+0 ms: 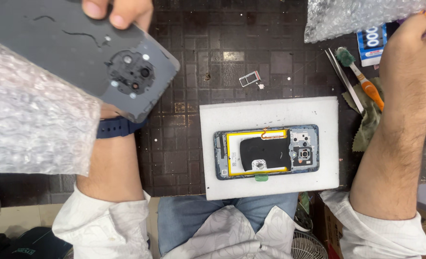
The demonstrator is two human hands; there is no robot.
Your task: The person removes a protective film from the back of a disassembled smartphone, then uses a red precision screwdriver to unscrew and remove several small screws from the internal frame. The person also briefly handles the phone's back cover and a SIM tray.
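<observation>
One back cover (bubble-wrapped) in left hand; right hand perhaps holds packaging.

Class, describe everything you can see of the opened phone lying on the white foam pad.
The opened phone lies flat, lengthwise across the white foam pad, its back cover off. A blue-grey frame surrounds a yellow-edged battery bay holding a black part, with an orange flex cable near the top edge. The camera module sits at its right end. A green tab pokes out under its lower edge. Neither hand touches it.
</observation>
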